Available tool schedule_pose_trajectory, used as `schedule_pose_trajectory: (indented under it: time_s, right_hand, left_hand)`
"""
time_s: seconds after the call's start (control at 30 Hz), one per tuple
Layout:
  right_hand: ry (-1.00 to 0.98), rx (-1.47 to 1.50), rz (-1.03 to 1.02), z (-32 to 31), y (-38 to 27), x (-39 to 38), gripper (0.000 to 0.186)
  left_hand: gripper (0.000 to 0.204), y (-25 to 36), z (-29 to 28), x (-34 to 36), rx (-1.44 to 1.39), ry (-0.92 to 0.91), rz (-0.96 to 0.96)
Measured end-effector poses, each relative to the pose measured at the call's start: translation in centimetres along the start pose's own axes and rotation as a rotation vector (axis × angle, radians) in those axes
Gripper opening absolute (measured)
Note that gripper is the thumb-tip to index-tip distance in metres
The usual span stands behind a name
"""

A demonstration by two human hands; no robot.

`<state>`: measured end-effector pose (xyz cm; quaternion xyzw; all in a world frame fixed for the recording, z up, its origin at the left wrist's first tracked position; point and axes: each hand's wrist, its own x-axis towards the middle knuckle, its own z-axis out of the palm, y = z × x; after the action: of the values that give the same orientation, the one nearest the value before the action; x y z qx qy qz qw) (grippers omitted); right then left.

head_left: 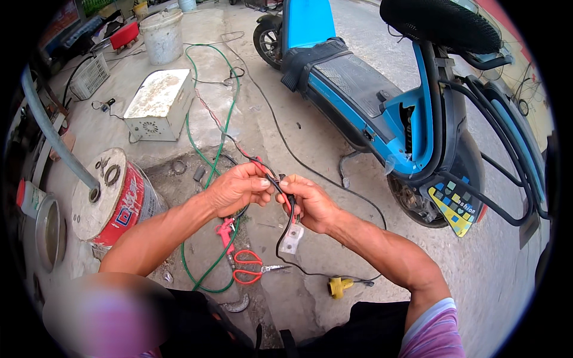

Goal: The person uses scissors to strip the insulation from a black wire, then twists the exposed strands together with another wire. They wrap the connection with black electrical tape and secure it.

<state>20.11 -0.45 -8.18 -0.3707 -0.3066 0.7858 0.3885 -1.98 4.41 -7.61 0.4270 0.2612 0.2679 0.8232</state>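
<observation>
In front of me, both hands pinch a black cable with red sections. My left hand has thumb and fingers closed on it, and my right hand grips it just beside, thumb on top. The hands nearly touch, and fingers partly cover the cable between them. Below my right hand lies a clear plastic block. Scissors with red handles rest on the ground beneath, blades to the right. Left of them is a pinkish-red air blow gun, near a green hose.
A blue electric scooter stands at the right. At the left are a red-and-white drum, a pale metal box and a white bucket. Near my knees lie a yellow fitting and a curved metal piece.
</observation>
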Motion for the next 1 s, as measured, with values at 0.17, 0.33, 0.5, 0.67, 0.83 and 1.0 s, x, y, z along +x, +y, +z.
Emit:
schedule_pose_trajectory:
  time_s: [0.17,0.33,0.5,0.67,0.83,1.0]
  right_hand:
    - [0.142,-0.128,-0.058,0.9,-0.3,-0.5,0.016]
    - [0.102,-0.098,-0.134,0.9,-0.2,-0.3,0.017]
    - [0.038,0.062,-0.087,0.6,-0.6,-0.5,0.012]
    - [-0.020,0.206,-0.010,1.1,-0.5,-0.4,0.008]
    - [-0.070,0.303,0.086,1.4,0.6,-0.4,0.009]
    - [-0.055,0.330,0.147,1.1,0.9,-0.6,0.016]
  left_hand:
    - [0.013,-0.2,0.3,0.0,0.014,0.031,-0.037]
    - [0.016,-0.4,0.4,-0.1,0.025,0.053,-0.019]
    - [0.031,-0.2,1.0,-0.1,-0.018,0.023,0.047]
    - [0.036,-0.2,1.7,0.1,-0.141,-0.001,0.119]
    - [0.033,-0.4,0.0,0.3,-0.235,-0.105,0.058]
    - [0.023,-0.3,0.3,0.2,-0.137,-0.082,0.007]
